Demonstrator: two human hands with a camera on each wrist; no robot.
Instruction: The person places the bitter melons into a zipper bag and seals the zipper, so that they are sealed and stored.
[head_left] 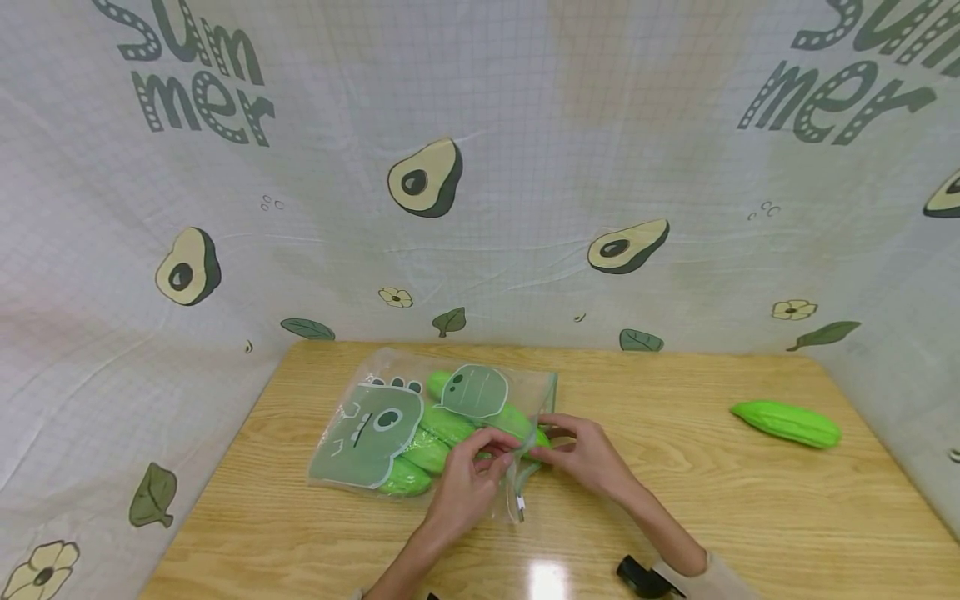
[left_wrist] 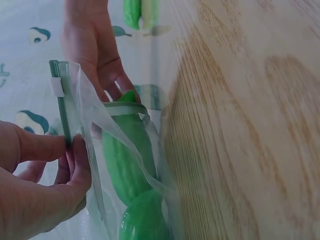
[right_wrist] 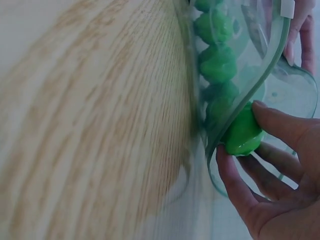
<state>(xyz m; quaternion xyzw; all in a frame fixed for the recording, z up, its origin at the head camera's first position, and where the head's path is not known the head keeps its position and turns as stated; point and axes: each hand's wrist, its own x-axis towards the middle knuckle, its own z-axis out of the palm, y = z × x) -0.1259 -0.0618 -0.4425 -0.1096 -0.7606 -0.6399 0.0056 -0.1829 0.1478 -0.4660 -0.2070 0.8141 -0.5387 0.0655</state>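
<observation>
A clear zip bag [head_left: 356,442] with a green cartoon print lies on the table, its mouth facing right. Several bright green ridged gourds [head_left: 423,452] show through its plastic. With thumb and fingers, my left hand [head_left: 465,483] pinches the near edge of the mouth, close to the white slider [left_wrist: 57,86]. My right hand [head_left: 588,454] is at the opening and holds the end of one green ridged gourd [right_wrist: 243,135], most of which lies inside the bag. Part of that gourd is hidden behind the plastic.
Another green ridged gourd [head_left: 787,423] lies loose on the right of the wooden table [head_left: 675,392]. A pale cloth [head_left: 517,275] printed with avocados hangs behind and at the sides. Near the right forearm, a black object [head_left: 641,577] shows at the front.
</observation>
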